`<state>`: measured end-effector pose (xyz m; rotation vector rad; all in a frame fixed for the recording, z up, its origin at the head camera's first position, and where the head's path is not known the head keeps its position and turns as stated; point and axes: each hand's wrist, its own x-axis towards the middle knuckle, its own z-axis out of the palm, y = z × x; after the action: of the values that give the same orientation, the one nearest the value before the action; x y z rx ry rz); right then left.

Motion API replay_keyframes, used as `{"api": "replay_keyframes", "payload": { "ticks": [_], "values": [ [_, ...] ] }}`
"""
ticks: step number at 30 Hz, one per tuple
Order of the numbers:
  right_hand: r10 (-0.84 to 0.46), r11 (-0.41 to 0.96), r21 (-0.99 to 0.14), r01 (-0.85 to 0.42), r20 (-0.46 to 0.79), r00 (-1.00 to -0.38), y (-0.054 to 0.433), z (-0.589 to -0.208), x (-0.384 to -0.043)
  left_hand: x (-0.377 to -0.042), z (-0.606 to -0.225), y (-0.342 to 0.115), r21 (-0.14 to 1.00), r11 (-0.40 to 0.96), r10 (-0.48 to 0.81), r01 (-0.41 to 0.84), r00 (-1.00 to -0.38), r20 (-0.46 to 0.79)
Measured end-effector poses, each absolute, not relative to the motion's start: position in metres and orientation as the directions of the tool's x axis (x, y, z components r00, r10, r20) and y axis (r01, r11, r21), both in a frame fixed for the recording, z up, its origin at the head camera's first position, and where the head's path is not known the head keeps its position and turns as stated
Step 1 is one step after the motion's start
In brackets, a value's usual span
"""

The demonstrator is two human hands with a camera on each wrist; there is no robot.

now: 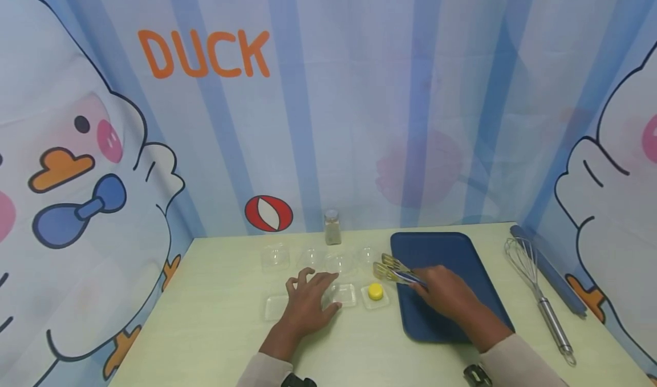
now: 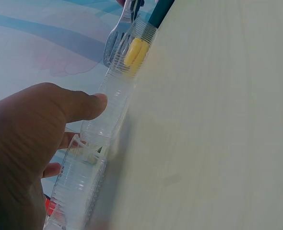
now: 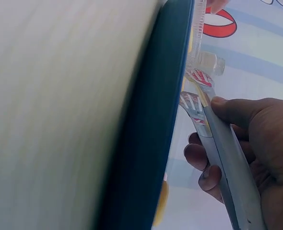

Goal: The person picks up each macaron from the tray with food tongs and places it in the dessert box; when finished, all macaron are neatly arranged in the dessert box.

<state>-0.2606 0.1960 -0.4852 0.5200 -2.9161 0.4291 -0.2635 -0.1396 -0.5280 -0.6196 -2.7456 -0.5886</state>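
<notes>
The left hand (image 1: 308, 302) is spread, thumb and fingers apart, around a clear, shallow rectangular plastic container (image 1: 344, 295); whether it touches is not plain; the right hand (image 1: 446, 290) pinches a pair of silver metal tongs (image 3: 230, 158) with slotted heads, thumb on one arm and fingers curled round the other; the heads stand apart, off to the left of that hand. Just left of the right hand, below the tongs' heads, a small round yellow piece (image 1: 376, 291) sits in a second clear plastic container (image 1: 368, 303); partly under the right hand and forearm lies a navy-blue rectangular tray (image 1: 428, 325); just left of the left hand is a third clear plastic container (image 1: 275, 308); all rest on a pale yellow-green tabletop (image 1: 205, 324). Beyond the left hand stands a row of clear domed plastic pieces (image 1: 276, 256); behind them, a small clear jar (image 1: 332, 228); well right of the right hand lie a silver wire whisk (image 1: 553, 322) and a long blue bar (image 1: 551, 273); farthest, beyond both hands, hangs a blue-striped cloth backdrop (image 1: 349, 102) lettered DUCK in orange.
</notes>
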Motion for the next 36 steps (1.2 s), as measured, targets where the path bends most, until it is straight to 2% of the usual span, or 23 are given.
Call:
{"api": "replay_keyframes", "payload": {
  "ticks": [18,22,30,36],
  "values": [
    [-0.291,0.893,-0.261,-0.367,0.289,-0.912,0.204,-0.465,-0.243,-0.263,-0.527,-0.14,0.33,0.825,0.352,0.459,-0.873,0.337],
    [-0.31,0.87,-0.28,-0.406,0.331,-0.892,0.198,-0.462,-0.238,-0.262,-0.527,-0.14,0.329,0.825,0.35,0.46,-0.873,0.341],
    [-0.362,0.834,-0.301,-0.464,0.337,-0.869,0.182,-0.463,-0.233,-0.263,-0.527,-0.141,0.324,0.829,0.352,0.456,-0.876,0.33],
    [-0.433,0.798,-0.273,-0.537,0.36,-0.826,0.169,-0.467,-0.231,-0.263,-0.528,-0.141,0.321,0.831,0.35,0.455,-0.875,0.334]
  ]
}}
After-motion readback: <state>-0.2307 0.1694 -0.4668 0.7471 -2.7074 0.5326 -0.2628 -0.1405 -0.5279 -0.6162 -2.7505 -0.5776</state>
